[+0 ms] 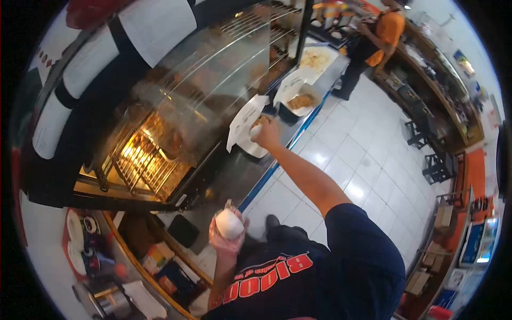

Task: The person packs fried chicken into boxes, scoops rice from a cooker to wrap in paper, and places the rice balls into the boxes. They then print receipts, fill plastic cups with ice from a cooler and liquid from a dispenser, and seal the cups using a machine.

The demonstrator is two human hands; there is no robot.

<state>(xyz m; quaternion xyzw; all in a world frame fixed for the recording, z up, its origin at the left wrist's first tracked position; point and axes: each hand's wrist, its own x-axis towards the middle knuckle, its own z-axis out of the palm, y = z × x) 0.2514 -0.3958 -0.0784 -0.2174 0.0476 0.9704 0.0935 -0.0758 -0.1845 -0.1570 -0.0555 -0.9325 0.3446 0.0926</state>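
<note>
My left hand (226, 242), which seems to be in a thin clear glove, is closed around a white rounded bundle (230, 224) in front of my body. My right hand (266, 134) reaches out over a white takeout box (242, 128) with its lid folded up. The right fingers are curled at the box around something brownish and white, too small to name. Just beyond it stands a second open takeout box (304, 111) with brown food (301, 101) inside. Both boxes are on a metal counter (234, 178).
A glass-fronted heated cabinet (197, 80) with lit wire racks (141, 165) stands left of the counter. A tray of crumbs (317, 57) is farther along. A co-worker in an orange shirt (389, 32) stands at the far end. Wooden shelves (442, 90) and black stools (440, 168) are at right.
</note>
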